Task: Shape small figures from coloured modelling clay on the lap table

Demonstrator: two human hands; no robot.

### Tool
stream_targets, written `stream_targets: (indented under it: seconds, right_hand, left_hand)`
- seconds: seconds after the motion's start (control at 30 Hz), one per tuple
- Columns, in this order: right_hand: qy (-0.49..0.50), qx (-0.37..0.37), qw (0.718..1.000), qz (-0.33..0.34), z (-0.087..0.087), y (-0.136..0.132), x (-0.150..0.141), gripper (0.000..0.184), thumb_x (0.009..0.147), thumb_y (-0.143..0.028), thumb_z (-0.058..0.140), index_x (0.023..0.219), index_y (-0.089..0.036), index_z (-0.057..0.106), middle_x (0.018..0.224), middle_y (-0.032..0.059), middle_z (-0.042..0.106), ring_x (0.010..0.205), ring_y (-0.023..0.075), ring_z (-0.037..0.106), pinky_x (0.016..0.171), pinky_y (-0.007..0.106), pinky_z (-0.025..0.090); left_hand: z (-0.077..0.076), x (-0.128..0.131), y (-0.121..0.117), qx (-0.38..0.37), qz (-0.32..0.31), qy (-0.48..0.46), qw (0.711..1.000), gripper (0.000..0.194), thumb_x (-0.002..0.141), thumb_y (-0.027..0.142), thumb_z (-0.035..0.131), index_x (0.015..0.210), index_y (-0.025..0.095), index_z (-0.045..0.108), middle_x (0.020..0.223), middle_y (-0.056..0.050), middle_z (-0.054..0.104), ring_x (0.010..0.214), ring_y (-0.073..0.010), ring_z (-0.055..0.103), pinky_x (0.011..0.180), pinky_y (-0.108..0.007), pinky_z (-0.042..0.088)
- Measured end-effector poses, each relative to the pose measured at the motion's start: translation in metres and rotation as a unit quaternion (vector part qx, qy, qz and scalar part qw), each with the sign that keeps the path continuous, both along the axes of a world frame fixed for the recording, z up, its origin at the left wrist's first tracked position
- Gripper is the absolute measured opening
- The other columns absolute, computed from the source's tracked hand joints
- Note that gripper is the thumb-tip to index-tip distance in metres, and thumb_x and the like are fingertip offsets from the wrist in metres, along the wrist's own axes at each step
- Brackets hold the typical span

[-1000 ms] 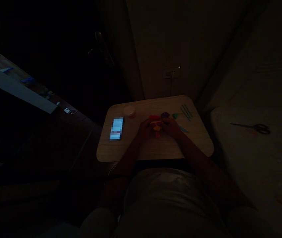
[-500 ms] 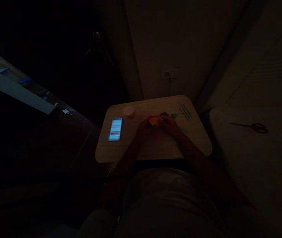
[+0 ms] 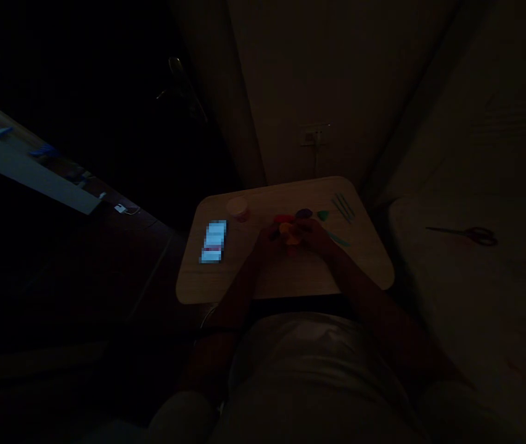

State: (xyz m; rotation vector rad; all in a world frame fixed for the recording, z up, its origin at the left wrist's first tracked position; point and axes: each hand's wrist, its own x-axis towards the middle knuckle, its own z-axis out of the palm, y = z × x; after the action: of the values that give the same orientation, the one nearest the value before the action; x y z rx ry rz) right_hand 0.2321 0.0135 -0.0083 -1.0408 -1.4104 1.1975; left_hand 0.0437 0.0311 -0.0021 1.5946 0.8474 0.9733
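In dim light, my left hand [image 3: 267,240] and my right hand [image 3: 316,236] are close together over the small table. Between them is an orange piece of modelling clay [image 3: 289,234], with an uneven outline, gripped from both sides. The fingers are dark, and some are hidden. A red lump [image 3: 283,218] lies just beyond the orange clay, and a small pinkish-red piece [image 3: 291,251] shows below it. Past my right hand lie a purple lump [image 3: 304,213] and a green piece [image 3: 322,215]. A flat teal tool [image 3: 338,239] rests by my right wrist.
On the wooden tabletop [image 3: 226,285] a lit phone [image 3: 214,242] lies at the left, near a lidded tub [image 3: 238,209]. Several thin teal sticks [image 3: 343,208] are at the back right. Scissors [image 3: 468,234] lie on the pale surface at right. A wall socket [image 3: 313,134] holds a plug.
The orange clay showed as a smooth, flat oval; now its outline is uneven and it sits slightly lower, with fingers of my right hand over it. The view has shifted slightly.
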Motion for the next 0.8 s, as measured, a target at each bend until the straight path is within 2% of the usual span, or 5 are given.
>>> stream_targets:
  seconds: [0.2,0.37,0.5,0.63,0.8]
  right_hand:
    - [0.022,-0.003,1.000,0.005,-0.0012,-0.0001,0.0018,0.045,0.075,-0.063,0.078,0.078,-0.019,0.073,0.076,0.0026,0.068,0.070,0.0170,0.059,0.065,0.029,0.048]
    - [-0.024,0.024,0.999,0.001,-0.0037,0.0003,0.0024,0.042,0.080,-0.061,0.072,0.080,-0.018,0.073,0.079,0.0038,0.070,0.073,0.0182,0.061,0.067,0.030,0.049]
    - [-0.061,0.053,0.997,-0.001,-0.0004,-0.0009,0.0013,0.043,0.087,-0.060,0.064,0.086,-0.018,0.074,0.082,0.0048,0.071,0.077,0.0195,0.062,0.070,0.031,0.050]
    - [-0.087,0.052,0.995,0.020,0.0015,-0.0024,-0.0002,0.045,0.082,-0.058,0.072,0.104,-0.019,0.078,0.095,0.0064,0.075,0.085,0.0230,0.067,0.076,0.033,0.053]
    - [-0.094,0.057,0.994,-0.020,-0.0015,-0.0011,0.0003,0.043,0.080,-0.057,0.075,0.097,-0.018,0.080,0.089,0.0071,0.076,0.082,0.0236,0.068,0.075,0.033,0.053]
  left_hand:
    - [-0.0007,-0.0033,0.0018,0.013,0.001,0.021,1.000,0.045,0.081,0.053,0.078,0.105,0.015,0.078,0.105,-0.010,0.079,0.096,-0.0260,0.074,0.085,-0.036,0.059]
    - [0.0004,-0.0050,0.0019,0.024,0.016,0.021,0.999,0.042,0.077,0.049,0.082,0.101,0.015,0.079,0.104,-0.010,0.079,0.094,-0.0254,0.073,0.085,-0.036,0.058]
    - [0.0019,-0.0037,0.0015,0.012,0.057,0.012,0.998,0.043,0.077,0.052,0.082,0.100,0.015,0.078,0.101,-0.009,0.079,0.093,-0.0252,0.073,0.084,-0.036,0.059]
    - [0.0031,-0.0026,0.0023,0.009,0.111,-0.015,0.994,0.047,0.079,0.057,0.079,0.102,0.015,0.077,0.105,-0.011,0.080,0.096,-0.0265,0.074,0.087,-0.038,0.059]
    - [0.0039,-0.0012,0.0017,0.012,0.113,-0.027,0.993,0.051,0.083,0.064,0.073,0.102,0.017,0.076,0.107,-0.012,0.079,0.102,-0.0280,0.073,0.092,-0.040,0.059]
